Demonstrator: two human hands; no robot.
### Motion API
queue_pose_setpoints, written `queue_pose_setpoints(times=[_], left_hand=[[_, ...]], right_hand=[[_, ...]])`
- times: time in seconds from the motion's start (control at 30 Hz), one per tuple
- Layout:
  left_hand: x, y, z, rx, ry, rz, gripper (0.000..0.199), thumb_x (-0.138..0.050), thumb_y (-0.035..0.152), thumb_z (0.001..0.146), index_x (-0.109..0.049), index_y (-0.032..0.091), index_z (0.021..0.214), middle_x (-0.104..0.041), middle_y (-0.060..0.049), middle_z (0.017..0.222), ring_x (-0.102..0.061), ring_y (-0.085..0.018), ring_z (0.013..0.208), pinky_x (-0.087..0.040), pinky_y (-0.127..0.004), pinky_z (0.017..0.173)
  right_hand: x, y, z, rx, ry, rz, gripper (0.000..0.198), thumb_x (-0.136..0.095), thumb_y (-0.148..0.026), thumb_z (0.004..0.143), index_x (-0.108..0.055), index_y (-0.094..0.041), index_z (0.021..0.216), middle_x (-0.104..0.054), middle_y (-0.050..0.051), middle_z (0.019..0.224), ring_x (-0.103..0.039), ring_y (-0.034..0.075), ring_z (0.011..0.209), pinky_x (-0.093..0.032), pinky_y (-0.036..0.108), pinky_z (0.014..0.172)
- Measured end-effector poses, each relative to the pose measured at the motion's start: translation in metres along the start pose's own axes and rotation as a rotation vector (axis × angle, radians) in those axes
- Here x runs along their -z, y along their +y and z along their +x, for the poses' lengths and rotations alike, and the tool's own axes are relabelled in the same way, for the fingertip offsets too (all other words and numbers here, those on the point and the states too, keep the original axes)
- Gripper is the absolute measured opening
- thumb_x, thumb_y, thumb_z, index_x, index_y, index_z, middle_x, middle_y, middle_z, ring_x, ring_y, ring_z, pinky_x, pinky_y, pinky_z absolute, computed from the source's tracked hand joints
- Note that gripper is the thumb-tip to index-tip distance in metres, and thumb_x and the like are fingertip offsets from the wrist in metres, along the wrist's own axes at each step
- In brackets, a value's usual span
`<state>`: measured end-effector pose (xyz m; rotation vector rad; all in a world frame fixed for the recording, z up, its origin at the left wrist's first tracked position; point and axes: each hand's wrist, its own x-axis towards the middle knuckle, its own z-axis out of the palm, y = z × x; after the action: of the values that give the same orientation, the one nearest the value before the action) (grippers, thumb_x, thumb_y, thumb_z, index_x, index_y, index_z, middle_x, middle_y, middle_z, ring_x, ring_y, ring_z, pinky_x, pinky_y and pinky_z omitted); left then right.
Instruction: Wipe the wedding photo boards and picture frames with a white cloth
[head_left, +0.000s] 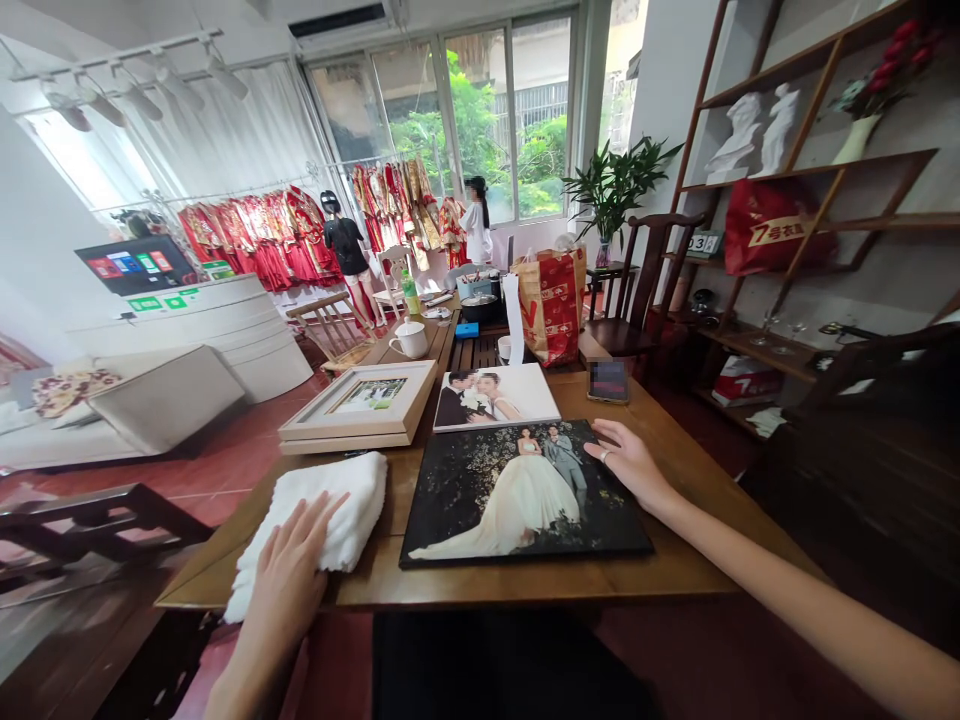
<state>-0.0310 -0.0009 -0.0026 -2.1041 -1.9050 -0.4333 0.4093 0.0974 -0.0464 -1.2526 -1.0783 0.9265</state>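
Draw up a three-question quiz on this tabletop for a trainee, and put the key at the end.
1. Multiple choice: what lies under the left hand?
a) a wooden picture frame
b) a folded white towel
c) a paper shopping bag

2. True or false: in this view, the smartphone lies to the left of the lidded white mug.

3. Fill in the blank: as the wearer sees it, the right hand is at the ____ edge of the dark wedding photo panel.

Key: 1 b; 2 false, it lies to the right; 3 right.
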Motion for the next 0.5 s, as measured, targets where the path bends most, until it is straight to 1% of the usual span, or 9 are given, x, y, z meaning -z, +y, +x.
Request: queue_pose_setpoints(times=[0.03, 0.07, 0.1, 0.13, 0.17, 0.23, 0.3, 0.4, 0.5], left_hand=[[0.003, 0.006, -0.002, 0.007, 0.026, -0.060, 0.069, -0.035, 0.003, 0.067, -0.045, 0.022, 0.133, -0.041, -0.010, 0.143, -0.028, -0.034, 0.135, -0.030, -0.058, 0.103], [0.008, 0.016, -0.005, -0.011, 0.056, -0.137, 0.067, -0.034, 0.004, 0.069, -0.043, 0.022, 0.134, -0.038, -0.010, 0.144, -0.026, -0.033, 0.136, -0.029, -0.058, 0.105], [0.013, 0.028, -0.008, -0.047, 0.078, -0.225, 0.064, -0.035, 0.006, 0.073, -0.042, 0.022, 0.134, -0.039, -0.010, 0.143, -0.028, -0.030, 0.136, -0.029, -0.055, 0.106], [0.018, 0.042, -0.011, -0.099, 0.098, -0.321, 0.059, -0.036, 0.010, 0.076, -0.041, 0.023, 0.133, -0.042, -0.009, 0.141, -0.034, -0.027, 0.133, -0.031, -0.049, 0.107], [0.021, 0.056, -0.014, -0.143, 0.068, -0.407, 0.054, -0.037, 0.014, 0.079, -0.043, 0.024, 0.131, -0.048, -0.008, 0.135, -0.042, -0.024, 0.128, -0.035, -0.044, 0.105], [0.020, 0.082, -0.018, -0.068, 0.008, -0.516, 0.043, -0.040, 0.025, 0.084, -0.047, 0.023, 0.127, -0.053, -0.008, 0.128, -0.050, -0.024, 0.120, -0.042, -0.040, 0.100], [0.011, 0.099, -0.018, 0.078, 0.004, -0.582, 0.044, -0.041, 0.038, 0.086, -0.050, 0.018, 0.124, -0.056, -0.012, 0.125, -0.052, -0.027, 0.118, -0.042, -0.044, 0.099], [-0.006, 0.107, -0.011, 0.242, -0.005, -0.669, 0.054, -0.043, 0.049, 0.083, -0.049, 0.015, 0.124, -0.059, -0.015, 0.120, -0.052, -0.030, 0.117, -0.037, -0.050, 0.101], [-0.012, 0.106, -0.001, 0.334, -0.071, -0.864, 0.056, -0.048, 0.052, 0.081, -0.047, 0.017, 0.124, -0.064, -0.013, 0.113, -0.057, -0.028, 0.112, -0.042, -0.046, 0.097]], right_hand=[[0.000, -0.001, 0.000, -0.006, 0.004, -0.001, 0.047, -0.074, -0.033, 0.061, -0.058, -0.021, 0.103, -0.060, 0.015, 0.127, -0.059, 0.031, 0.114, -0.044, 0.050, 0.100], [0.000, -0.001, 0.000, -0.008, 0.008, -0.004, 0.045, -0.075, -0.032, 0.060, -0.058, -0.021, 0.101, -0.062, 0.015, 0.123, -0.060, 0.031, 0.113, -0.044, 0.050, 0.100], [-0.001, -0.001, 0.000, -0.003, 0.010, -0.007, 0.043, -0.075, -0.032, 0.060, -0.059, -0.021, 0.099, -0.063, 0.015, 0.121, -0.060, 0.031, 0.112, -0.043, 0.050, 0.100], [-0.001, -0.001, 0.000, 0.007, 0.009, -0.012, 0.042, -0.075, -0.032, 0.060, -0.059, -0.021, 0.097, -0.065, 0.015, 0.118, -0.060, 0.031, 0.112, -0.043, 0.050, 0.101], [-0.001, -0.001, 0.000, 0.019, 0.007, -0.018, 0.041, -0.075, -0.033, 0.059, -0.059, -0.021, 0.095, -0.066, 0.015, 0.116, -0.060, 0.031, 0.112, -0.043, 0.049, 0.101], [-0.001, 0.000, 0.000, 0.045, -0.002, -0.031, 0.039, -0.074, -0.034, 0.060, -0.060, -0.021, 0.093, -0.067, 0.014, 0.114, -0.060, 0.030, 0.111, -0.043, 0.048, 0.101], [-0.001, 0.001, 0.000, 0.065, -0.018, -0.041, 0.039, -0.074, -0.036, 0.060, -0.060, -0.021, 0.094, -0.066, 0.014, 0.114, -0.061, 0.030, 0.111, -0.043, 0.048, 0.101], [-0.002, 0.002, 0.000, 0.087, -0.036, -0.064, 0.041, -0.073, -0.037, 0.061, -0.059, -0.021, 0.096, -0.065, 0.014, 0.117, -0.061, 0.029, 0.111, -0.043, 0.048, 0.101], [-0.003, 0.002, -0.001, 0.112, -0.050, -0.098, 0.043, -0.073, -0.039, 0.062, -0.059, -0.022, 0.099, -0.064, 0.012, 0.120, -0.060, 0.028, 0.112, -0.043, 0.048, 0.101]])
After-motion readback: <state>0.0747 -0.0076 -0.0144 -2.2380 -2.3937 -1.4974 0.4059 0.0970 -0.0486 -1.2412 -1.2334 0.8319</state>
